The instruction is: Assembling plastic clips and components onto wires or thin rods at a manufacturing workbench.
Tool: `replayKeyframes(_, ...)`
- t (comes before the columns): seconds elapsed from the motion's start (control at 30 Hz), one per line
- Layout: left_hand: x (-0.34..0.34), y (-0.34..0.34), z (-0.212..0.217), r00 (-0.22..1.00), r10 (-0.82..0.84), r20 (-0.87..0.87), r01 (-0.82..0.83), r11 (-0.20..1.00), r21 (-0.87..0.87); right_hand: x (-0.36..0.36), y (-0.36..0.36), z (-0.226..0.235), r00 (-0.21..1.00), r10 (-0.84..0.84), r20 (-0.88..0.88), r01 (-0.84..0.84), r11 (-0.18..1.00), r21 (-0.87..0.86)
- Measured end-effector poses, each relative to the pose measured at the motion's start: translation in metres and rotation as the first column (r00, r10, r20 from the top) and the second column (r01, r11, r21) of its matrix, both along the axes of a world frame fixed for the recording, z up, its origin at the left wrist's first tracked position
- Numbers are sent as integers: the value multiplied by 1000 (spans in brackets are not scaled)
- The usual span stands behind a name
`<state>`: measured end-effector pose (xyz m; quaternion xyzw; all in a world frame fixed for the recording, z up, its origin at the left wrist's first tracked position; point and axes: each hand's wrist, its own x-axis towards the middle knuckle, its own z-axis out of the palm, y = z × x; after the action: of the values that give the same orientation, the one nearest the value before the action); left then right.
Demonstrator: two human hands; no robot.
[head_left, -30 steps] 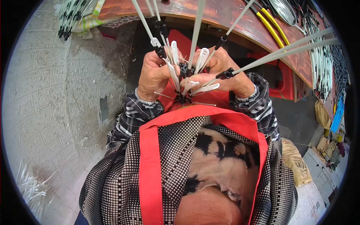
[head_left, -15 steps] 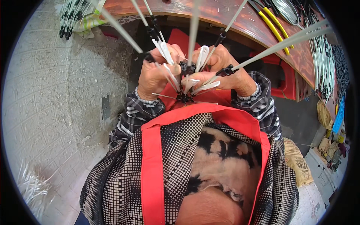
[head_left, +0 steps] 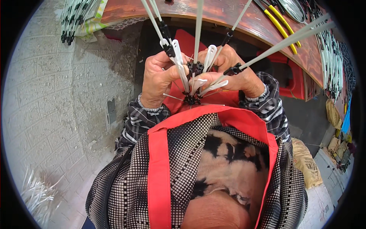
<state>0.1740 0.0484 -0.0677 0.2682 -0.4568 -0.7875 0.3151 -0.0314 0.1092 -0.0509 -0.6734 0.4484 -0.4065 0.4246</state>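
In front of my chest stands a frame of pale rods with black joints (head_left: 233,70), much like an umbrella frame. The rods fan out from a black hub (head_left: 191,99) low in the middle. White looped strips (head_left: 209,57) stick up among them. My left hand (head_left: 157,78) is closed at the left side, thumb and fingers pinching by a white strip; a thin wire end shows near its fingertips. My right hand (head_left: 237,72) is closed around the right side, its thumb against the black middle piece (head_left: 195,68). Its other fingertips are partly hidden behind the rods.
A curved brown wooden table (head_left: 244,17) lies ahead, with yellow-handled cutters (head_left: 284,30) and a wire coil (head_left: 293,9). Bundles of rods hang at its right (head_left: 332,63) and far left (head_left: 78,17). A rough pale wall (head_left: 53,103) stands to the left. A red plastic piece (head_left: 291,76) sits under the table.
The left-hand rods have swung inward, so their black joints now sit closer together above my left hand. Both hands keep their holds. The whole view has shifted slightly.
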Motion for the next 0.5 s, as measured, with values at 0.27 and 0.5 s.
replayKeyframes(0.27,-2,-3,0,998,-59,-34,58,998,-25,0,3,3,998,-12,56,9,999,50)
replayKeyframes(0.5,1,2,1,999,-31,8,31,999,29,3,5,2,998,-27,59,27,1000,-5)
